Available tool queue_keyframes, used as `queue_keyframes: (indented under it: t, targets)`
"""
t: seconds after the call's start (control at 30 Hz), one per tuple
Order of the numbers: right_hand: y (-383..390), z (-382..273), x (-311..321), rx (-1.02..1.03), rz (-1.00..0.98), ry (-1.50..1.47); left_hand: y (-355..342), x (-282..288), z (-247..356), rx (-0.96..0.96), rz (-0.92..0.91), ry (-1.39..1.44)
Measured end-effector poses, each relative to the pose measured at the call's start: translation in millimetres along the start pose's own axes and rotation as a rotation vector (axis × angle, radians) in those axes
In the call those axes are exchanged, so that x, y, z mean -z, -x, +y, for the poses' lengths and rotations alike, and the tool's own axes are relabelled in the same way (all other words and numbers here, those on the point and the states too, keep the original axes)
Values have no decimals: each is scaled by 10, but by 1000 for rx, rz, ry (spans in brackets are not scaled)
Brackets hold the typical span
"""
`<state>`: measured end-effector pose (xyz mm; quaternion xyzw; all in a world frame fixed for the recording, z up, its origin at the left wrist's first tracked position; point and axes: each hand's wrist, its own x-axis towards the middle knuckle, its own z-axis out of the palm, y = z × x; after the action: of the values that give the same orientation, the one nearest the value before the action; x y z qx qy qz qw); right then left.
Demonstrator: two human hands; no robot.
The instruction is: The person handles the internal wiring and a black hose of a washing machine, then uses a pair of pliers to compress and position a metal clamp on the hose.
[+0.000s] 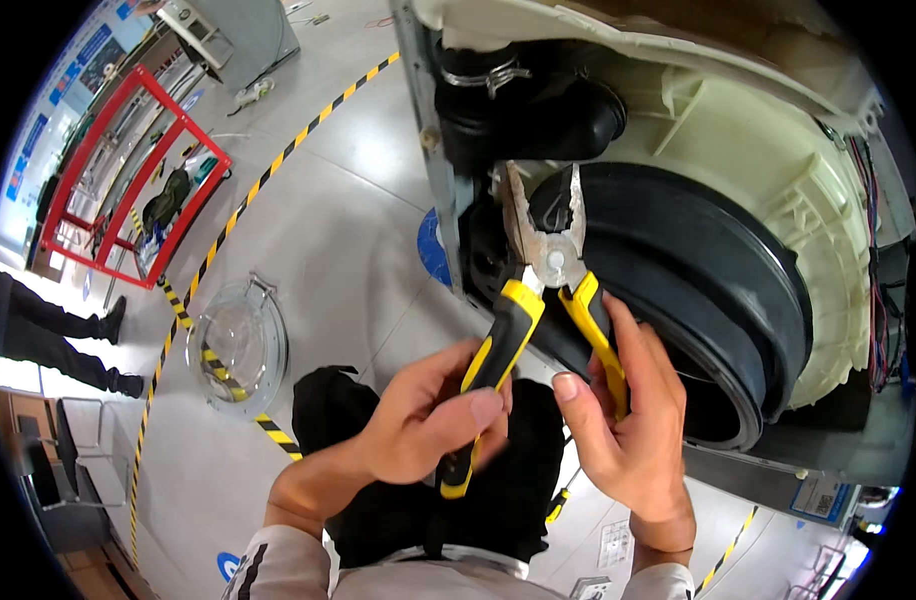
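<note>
A pair of combination pliers (pixel 556 258) with black and yellow handles is held up in front of me, its jaws spread and pointing away. My left hand (pixel 433 415) is wrapped round the left handle. Against the right handle lie the fingers of my right hand (pixel 633 420), its thumb raised off the grip. Behind the jaws is an opened washing machine, with a black rubber door gasket (pixel 698 250) round its drum opening and a cream plastic tub (pixel 818 200). A black rubber hose (pixel 578 115) with a metal clamp (pixel 488 77) sits above the pliers.
A round glass washer door (pixel 240 345) lies on the floor at left. Beyond it stands a red-framed cart (pixel 143 180) with tools. A person's legs (pixel 58 330) show at far left. Bundled wires (pixel 871 270) run down the machine's right side. A yellow-black screwdriver (pixel 558 503) lies near my knee.
</note>
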<state>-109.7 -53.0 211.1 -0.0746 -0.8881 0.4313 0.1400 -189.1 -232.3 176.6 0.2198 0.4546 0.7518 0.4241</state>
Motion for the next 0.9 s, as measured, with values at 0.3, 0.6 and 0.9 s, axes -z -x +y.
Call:
queue_keyframes:
  t: [0.3, 0.6, 0.9]
  targets:
    - [-169, -537, 405, 260, -47, 413, 73, -235, 256, -120, -106, 61]
    - [-603, -621, 624, 365, 14, 624, -311, -331, 290, -145, -212, 291]
    - [-790, -446, 653, 374, 89, 685, -512, -370, 262, -108, -210, 348]
